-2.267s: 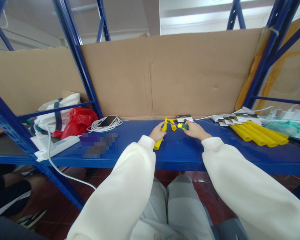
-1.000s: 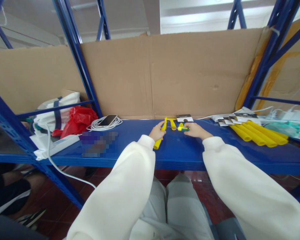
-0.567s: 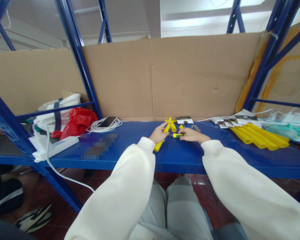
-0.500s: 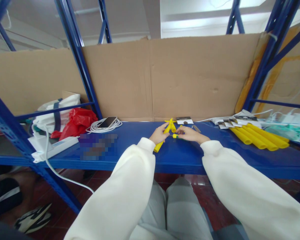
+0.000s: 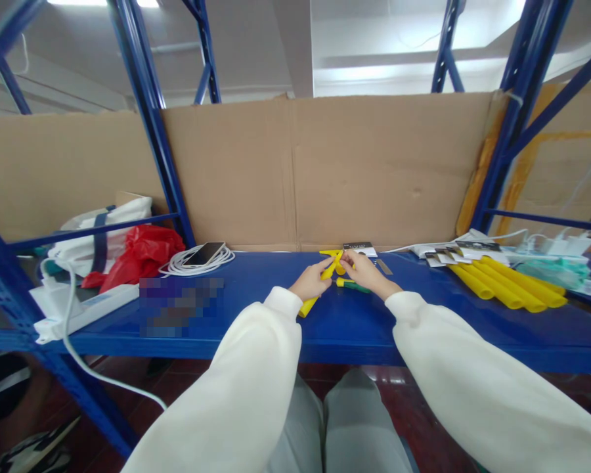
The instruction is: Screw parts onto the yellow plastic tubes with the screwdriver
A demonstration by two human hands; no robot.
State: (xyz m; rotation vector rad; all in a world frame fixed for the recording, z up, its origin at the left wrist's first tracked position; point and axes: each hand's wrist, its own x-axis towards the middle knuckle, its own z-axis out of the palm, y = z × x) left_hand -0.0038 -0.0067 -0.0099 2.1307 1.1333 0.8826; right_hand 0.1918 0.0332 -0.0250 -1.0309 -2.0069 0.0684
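Note:
My left hand point(image 5: 314, 281) is wrapped round a yellow tool point(image 5: 307, 307) with a tubular handle and a wide, T-shaped head pointing away from me. My right hand point(image 5: 363, 270) is closed, its fingertips pinched together at the tool's head; whether a small part is between them is hidden. Just below my right hand, a screwdriver point(image 5: 355, 286) with a green and yellow handle lies on the blue shelf point(image 5: 266, 289). Another yellow piece point(image 5: 341, 269) shows between my hands, partly covered by the fingers.
Several yellow tubular tools point(image 5: 509, 286) with card sleeves lie at the right. Behind my hands are a black-and-white packet point(image 5: 359, 249) and a small flat strip point(image 5: 384, 267). At the left are a phone point(image 5: 205, 253) on a coiled white cable, a red bag point(image 5: 140, 253) and a power strip point(image 5: 98, 309).
My right hand has let go of the screwdriver, which now lies on the shelf, and has moved to the yellow tool's head. The left hand keeps its hold. The view has tilted up slightly.

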